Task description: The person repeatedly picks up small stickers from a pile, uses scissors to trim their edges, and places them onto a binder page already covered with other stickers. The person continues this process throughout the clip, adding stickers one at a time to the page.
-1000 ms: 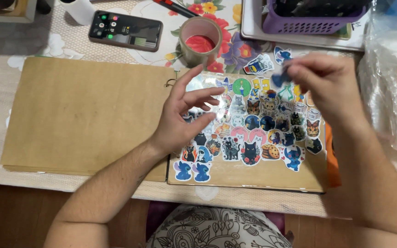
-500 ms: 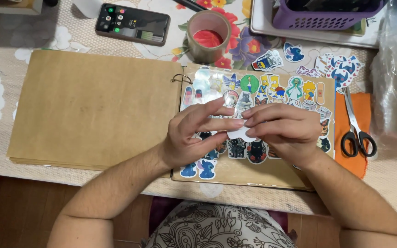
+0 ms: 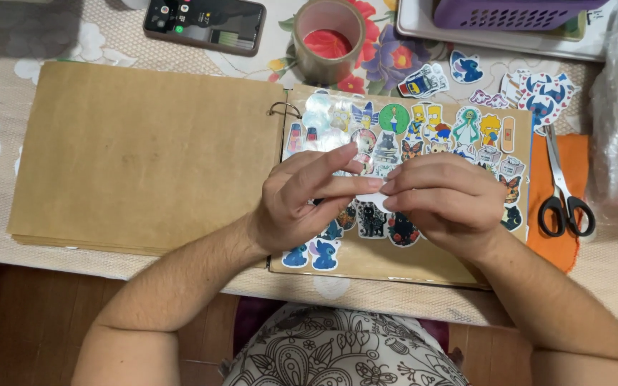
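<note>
Floral tablecloth [image 3: 395,61] lies under an open kraft scrapbook [image 3: 144,157]. Left hand [image 3: 309,200] and right hand [image 3: 445,200] remain together above its sticker-covered page [image 3: 409,132], pinching what seems a small white sticker [image 3: 373,201] between fingertips, barely shifted from half a second ago.

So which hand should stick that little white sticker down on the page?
Probably the right hand: its fingertips pinch the small white sticker directly over the sticker page. The left hand only grips its other edge and could peel the backing.
</note>
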